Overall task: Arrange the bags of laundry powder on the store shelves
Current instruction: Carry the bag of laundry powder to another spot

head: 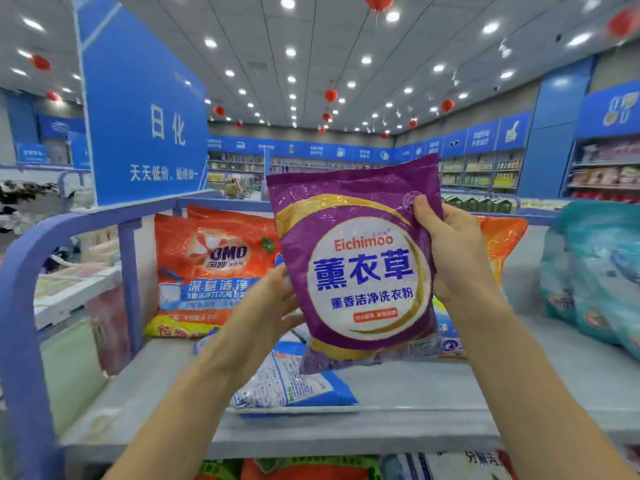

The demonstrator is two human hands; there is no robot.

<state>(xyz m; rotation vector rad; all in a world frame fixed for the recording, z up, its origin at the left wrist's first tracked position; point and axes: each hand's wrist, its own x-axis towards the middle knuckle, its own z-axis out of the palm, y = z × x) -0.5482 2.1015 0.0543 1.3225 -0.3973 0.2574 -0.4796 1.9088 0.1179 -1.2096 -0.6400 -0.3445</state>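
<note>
While left hand (268, 306), right hand (450, 252) curl fingers round it, purple bag (356, 271) upright, glossy.

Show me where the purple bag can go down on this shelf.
Bare shelf shows right of the flat blue bag, up to the teal bags. Crowded on the left, around the orange OMO bags.

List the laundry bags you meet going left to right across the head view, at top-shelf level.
OMO bag → purple bag → orange bag → teal bag
</note>
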